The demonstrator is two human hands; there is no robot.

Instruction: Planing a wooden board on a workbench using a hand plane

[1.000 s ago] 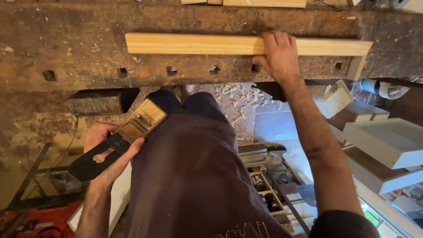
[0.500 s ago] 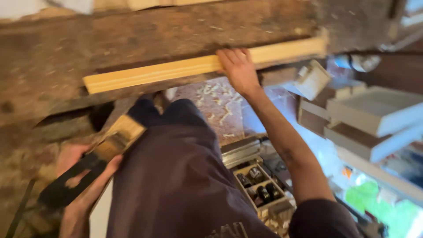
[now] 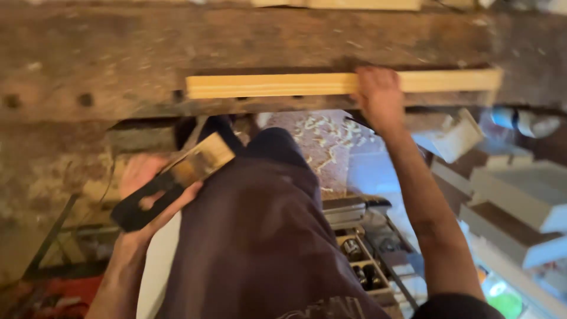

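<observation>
A long pale wooden strip lies along the front edge of a worn, dark workbench. My right hand rests on the strip near its right part, fingers pressing on it. Down by my left hip, my left hand holds a black hand plane with a brass-coloured sole, below the bench edge and apart from the strip. My dark apron fills the middle of the view.
Wood shavings lie on the floor under the bench. An open tool case sits by my right leg. White boxes and boards are stacked at the right. A red object lies at the lower left.
The view has swung and levelled, so the strip sits further right and horizontal again. My right hand stays on the strip; my left hand still holds the plane low.
</observation>
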